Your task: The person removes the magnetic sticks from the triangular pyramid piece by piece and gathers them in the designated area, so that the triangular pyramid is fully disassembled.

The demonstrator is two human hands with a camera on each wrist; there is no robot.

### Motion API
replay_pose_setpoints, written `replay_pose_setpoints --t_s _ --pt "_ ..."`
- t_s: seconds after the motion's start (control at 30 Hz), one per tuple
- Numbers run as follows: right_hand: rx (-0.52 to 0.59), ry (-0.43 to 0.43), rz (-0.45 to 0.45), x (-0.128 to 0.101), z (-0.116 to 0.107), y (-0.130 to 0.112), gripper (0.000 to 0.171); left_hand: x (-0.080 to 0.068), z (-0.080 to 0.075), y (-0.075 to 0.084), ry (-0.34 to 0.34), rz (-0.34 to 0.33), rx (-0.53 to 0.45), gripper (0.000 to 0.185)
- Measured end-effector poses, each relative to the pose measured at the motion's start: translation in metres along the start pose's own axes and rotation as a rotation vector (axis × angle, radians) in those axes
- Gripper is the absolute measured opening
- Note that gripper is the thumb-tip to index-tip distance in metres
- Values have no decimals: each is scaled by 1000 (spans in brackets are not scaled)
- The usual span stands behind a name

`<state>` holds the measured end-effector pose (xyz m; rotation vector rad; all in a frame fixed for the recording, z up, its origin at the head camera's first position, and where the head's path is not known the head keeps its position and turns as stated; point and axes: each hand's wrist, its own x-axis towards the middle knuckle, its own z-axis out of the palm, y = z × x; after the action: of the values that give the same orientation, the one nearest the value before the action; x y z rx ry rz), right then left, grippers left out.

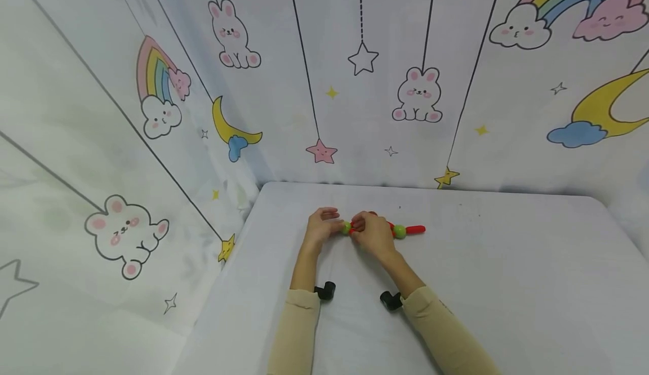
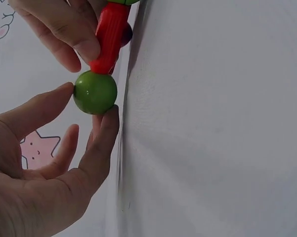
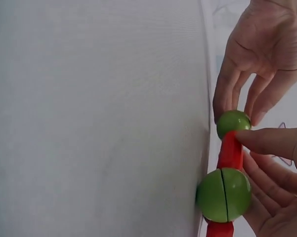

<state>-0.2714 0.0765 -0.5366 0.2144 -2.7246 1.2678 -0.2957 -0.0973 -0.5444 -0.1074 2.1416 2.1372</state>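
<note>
A toy chain of red rods and green balls lies on the white table (image 1: 507,285). My left hand (image 1: 332,226) pinches the end green ball (image 2: 95,92) between thumb (image 2: 59,96) and fingertip. My right hand (image 1: 361,230) grips the red rod (image 2: 108,37) joined to that ball, a finger (image 3: 267,140) pressing on it. A second green ball (image 3: 224,194), split by a seam, follows on the chain, and beyond it another red rod (image 1: 416,229) juts out to the right. The part of the chain under my right hand is hidden.
Fabric walls printed with rabbits, rainbows and stars (image 1: 418,96) close in the table at the back and left. The table's back edge (image 1: 405,186) runs just behind the toy. A black wrist camera (image 1: 325,291) sits on each beige sleeve.
</note>
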Motion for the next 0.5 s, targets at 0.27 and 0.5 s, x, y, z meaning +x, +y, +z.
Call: replay_pose_setpoints --t_s 0.27,0.5 --pt "163 29 32 0 1 8 46 -1 3 -1 -12 -32 -9 59" --pt "214 56 30 1 0 11 70 -1 6 -2 0 -50 14 56"
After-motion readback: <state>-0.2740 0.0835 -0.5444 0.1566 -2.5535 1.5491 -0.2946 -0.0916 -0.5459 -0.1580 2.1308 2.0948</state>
